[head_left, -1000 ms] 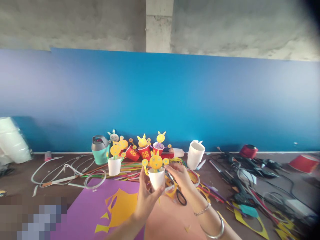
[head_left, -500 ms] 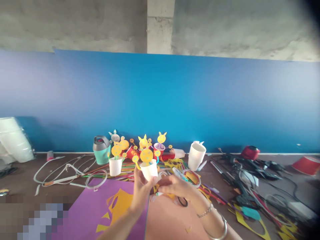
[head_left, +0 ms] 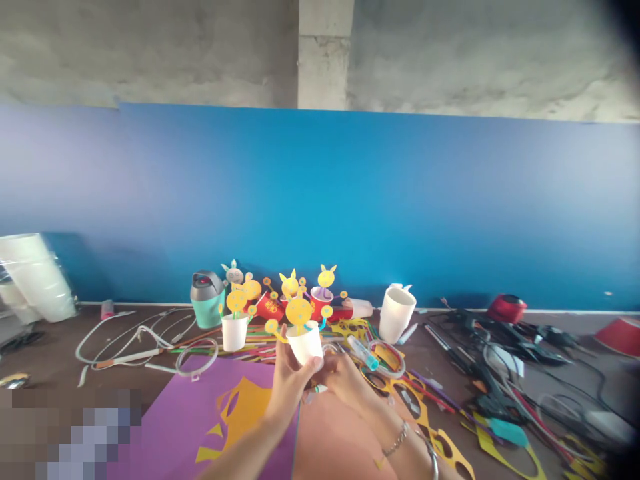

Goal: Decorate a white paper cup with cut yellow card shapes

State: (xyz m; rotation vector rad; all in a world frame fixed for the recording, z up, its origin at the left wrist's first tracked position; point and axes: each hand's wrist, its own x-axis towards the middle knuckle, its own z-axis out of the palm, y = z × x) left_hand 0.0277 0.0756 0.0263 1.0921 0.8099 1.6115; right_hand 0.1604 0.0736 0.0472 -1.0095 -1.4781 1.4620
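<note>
My left hand [head_left: 290,380] is closed round a small white paper cup [head_left: 306,343] and holds it tilted above the coloured sheets. A round yellow paper face [head_left: 299,311] stands up from this cup, with small yellow discs on bent stems at either side. My right hand [head_left: 343,380] is close against the cup's right side, fingers curled in; its fingertips are partly hidden, and I cannot make out what they hold. A similar white cup with a yellow face [head_left: 234,332] stands to the left.
A purple sheet [head_left: 175,413] with yellow scraps and an orange-pink sheet [head_left: 330,440] lie in front. Behind are red cups [head_left: 270,307], a teal container [head_left: 207,310] and a tall white cup [head_left: 397,313]. Glue guns with cables [head_left: 500,393] and cut yellow paper [head_left: 453,453] lie right.
My right hand has moved left and in against the cup, its fingers more curled. My left hand still holds the cup. The view has shifted slightly.
</note>
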